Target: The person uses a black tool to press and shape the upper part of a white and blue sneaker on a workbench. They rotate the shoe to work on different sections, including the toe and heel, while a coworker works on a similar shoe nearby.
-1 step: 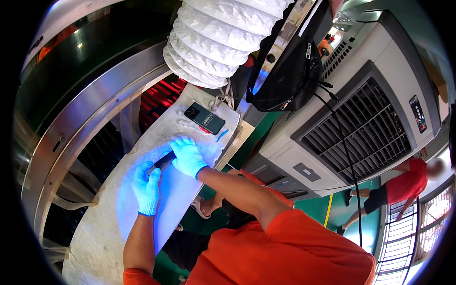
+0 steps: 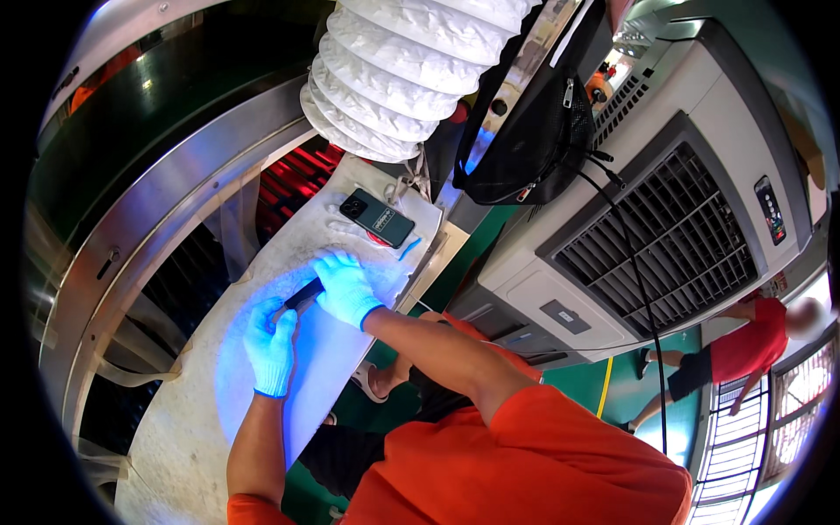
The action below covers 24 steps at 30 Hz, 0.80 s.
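Observation:
Both my hands wear knitted gloves that glow blue-white under a bluish light. Between them is a short, dark, flat bar-shaped piece (image 2: 304,295), tilted up toward the right. My left hand (image 2: 269,346) grips its lower left end between thumb and fingers. The upper right end is covered by my right hand (image 2: 347,289), whose fingers close over it. What exactly the piece is cannot be made out. Under the hands lies a pale, worn work surface (image 2: 197,411). Just beyond my right hand, a dark phone (image 2: 377,218) lies back up on a crumpled white glove (image 2: 344,226).
A white ribbed duct (image 2: 407,70) hangs over the far end. At the right stand a black bag (image 2: 542,149) and a large grey air cooler (image 2: 652,236) with a hanging cable. Along the left runs a curved metal rail (image 2: 166,188). A person in red (image 2: 748,337) is at far right.
My hands and the dark piece stay in place. At the far right, the person in red has shifted very slightly.

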Each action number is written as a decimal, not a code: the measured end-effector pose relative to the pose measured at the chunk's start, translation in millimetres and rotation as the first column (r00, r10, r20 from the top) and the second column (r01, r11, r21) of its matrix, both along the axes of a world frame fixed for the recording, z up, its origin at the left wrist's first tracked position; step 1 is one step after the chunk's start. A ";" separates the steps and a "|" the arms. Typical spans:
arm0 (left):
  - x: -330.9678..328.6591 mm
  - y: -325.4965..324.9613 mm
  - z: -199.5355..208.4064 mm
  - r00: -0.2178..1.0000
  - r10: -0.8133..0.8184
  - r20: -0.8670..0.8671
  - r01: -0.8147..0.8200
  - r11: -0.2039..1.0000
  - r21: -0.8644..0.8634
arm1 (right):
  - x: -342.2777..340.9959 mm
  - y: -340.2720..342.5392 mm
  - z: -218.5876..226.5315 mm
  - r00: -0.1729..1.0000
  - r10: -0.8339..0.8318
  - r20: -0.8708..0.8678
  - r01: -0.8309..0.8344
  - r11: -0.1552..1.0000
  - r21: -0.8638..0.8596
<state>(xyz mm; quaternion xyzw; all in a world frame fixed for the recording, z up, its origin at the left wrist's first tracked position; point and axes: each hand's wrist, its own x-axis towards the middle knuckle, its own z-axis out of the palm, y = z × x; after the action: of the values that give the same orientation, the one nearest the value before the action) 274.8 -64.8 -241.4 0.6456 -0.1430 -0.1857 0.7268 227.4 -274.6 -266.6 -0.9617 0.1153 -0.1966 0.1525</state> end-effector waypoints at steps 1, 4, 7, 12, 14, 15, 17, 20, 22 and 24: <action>-1.1 -0.2 2.9 1.000 -0.008 0.025 0.007 1.000 0.030 | 0.0 -0.4 -0.5 1.000 -0.001 0.001 0.001 1.000 -0.007; 1.3 -1.0 -4.2 0.993 -0.019 0.120 0.011 0.998 0.067 | 0.6 -0.5 -0.2 1.000 0.000 0.001 0.000 1.000 -0.018; -1.5 1.8 8.2 0.984 -0.050 0.171 0.023 0.987 0.156 | -0.1 -1.2 -1.7 1.000 0.000 -0.004 0.000 1.000 -0.015; -2.4 2.5 2.5 0.982 -0.058 0.180 0.023 0.981 0.191 | 1.1 -1.6 -1.7 1.000 0.003 -0.024 -0.004 1.000 -0.025; -2.5 1.6 3.2 0.987 -0.056 0.150 0.028 0.983 0.182 | 0.6 -1.6 -1.9 1.000 -0.002 -0.014 0.002 1.000 -0.022; -1.0 0.9 -0.4 0.989 -0.054 0.139 0.028 0.983 0.181 | 0.4 -1.2 -1.3 1.000 -0.004 -0.008 0.004 1.000 -0.021; 1.2 1.4 -7.1 0.991 -0.050 0.128 0.026 0.983 0.181 | 0.0 0.1 -0.2 1.000 0.003 0.008 -0.002 1.000 -0.028; 3.5 0.7 -14.6 0.985 -0.055 0.161 0.024 0.983 0.184 | 0.2 -2.8 -3.5 1.000 0.003 0.015 -0.002 0.999 -0.035; 3.8 1.6 -12.8 0.973 -0.056 0.223 0.010 0.979 0.202 | 0.6 -0.6 0.7 1.000 0.007 0.002 -0.007 1.000 -0.025; -5.0 -1.1 4.6 0.969 -0.037 0.245 -0.006 0.985 0.171 | -2.0 1.0 5.6 1.000 0.009 -0.023 -0.009 1.000 -0.007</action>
<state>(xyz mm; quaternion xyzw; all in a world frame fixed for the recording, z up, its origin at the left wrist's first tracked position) 269.8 -66.0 -236.8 0.7224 -0.2214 -0.1210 0.6438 225.4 -273.6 -261.0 -0.9649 0.1121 -0.1851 0.1488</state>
